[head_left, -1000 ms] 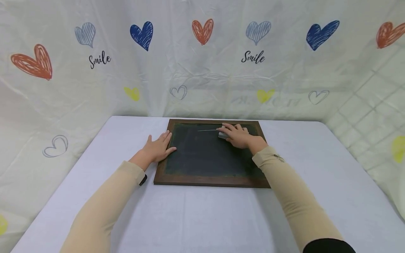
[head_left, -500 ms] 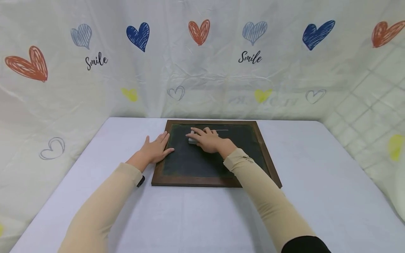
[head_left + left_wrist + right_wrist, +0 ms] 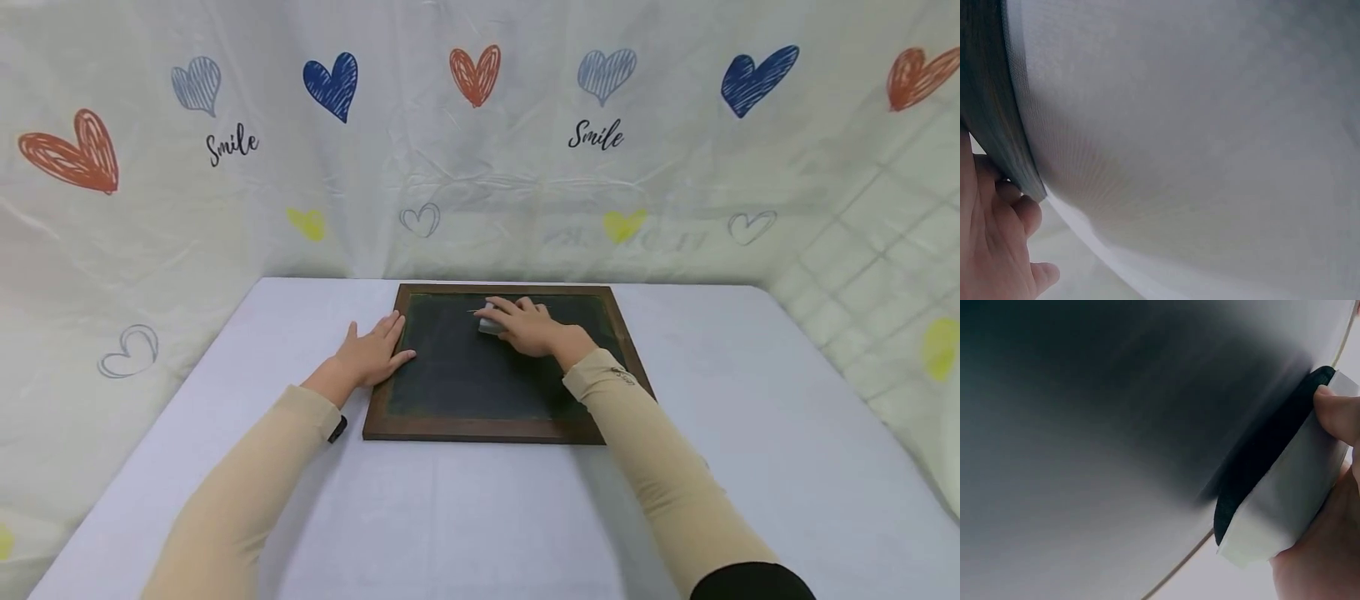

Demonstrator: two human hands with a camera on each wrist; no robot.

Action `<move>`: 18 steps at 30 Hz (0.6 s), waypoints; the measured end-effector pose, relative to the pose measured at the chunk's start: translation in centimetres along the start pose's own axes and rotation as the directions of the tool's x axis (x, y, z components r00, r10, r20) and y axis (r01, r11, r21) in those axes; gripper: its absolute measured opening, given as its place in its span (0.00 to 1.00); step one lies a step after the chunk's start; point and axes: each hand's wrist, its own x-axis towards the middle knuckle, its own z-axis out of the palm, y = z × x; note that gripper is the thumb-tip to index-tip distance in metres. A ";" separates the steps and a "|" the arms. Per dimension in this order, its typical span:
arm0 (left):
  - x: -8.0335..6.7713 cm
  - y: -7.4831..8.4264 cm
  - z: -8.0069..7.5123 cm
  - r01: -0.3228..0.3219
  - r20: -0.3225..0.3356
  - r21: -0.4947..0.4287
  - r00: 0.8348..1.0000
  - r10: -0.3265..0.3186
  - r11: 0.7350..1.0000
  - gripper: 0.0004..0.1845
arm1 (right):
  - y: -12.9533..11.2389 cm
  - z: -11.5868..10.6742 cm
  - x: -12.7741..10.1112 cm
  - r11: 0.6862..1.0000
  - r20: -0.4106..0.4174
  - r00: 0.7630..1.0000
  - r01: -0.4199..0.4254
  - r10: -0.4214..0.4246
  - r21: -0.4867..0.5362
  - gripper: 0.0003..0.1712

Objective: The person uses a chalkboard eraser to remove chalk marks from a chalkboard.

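Eraser (image 3: pixel 488 322) work is shown on a chalkboard (image 3: pixel 480 375) that lies flat near the far middle of the surface (image 3: pixel 480 517). The eraser is held under the right hand (image 3: pixel 528 327), at the upper part of the slate, beside a thin chalk line (image 3: pixel 475 312). In the right wrist view the eraser (image 3: pixel 1285 500) is seen as a small block: a pale, smooth body with a dark, soft-looking pad pressed to the slate, and fingers (image 3: pixel 1338 415) curled over its edge. It is judged light and stiff enough to be taken by its long sides, with the pad kept flat; little risk of breakage is expected.

The left hand (image 3: pixel 369 354) is laid flat, fingers spread, partly on the frame's left edge and partly on the cloth, holding nothing. In the left wrist view the fingers (image 3: pixel 997 250) are seen beside the frame (image 3: pixel 997 125).

The board is judged rigid and fairly heavy, with a matte dark slate and a brown wooden frame; it is best steadied or lifted by the frame. The surface is covered with a pale, slightly textured cloth, on which the board could slide. A glossy, creased curtain (image 3: pixel 480 150) printed with hearts hangs behind.
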 end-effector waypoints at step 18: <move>0.0 -0.1 0.1 0.008 -0.001 0.008 1.000 -0.008 1.000 0.43 | 8.3 -1.4 -5.7 0.990 -0.079 0.992 -0.091 0.099 0.105 0.31</move>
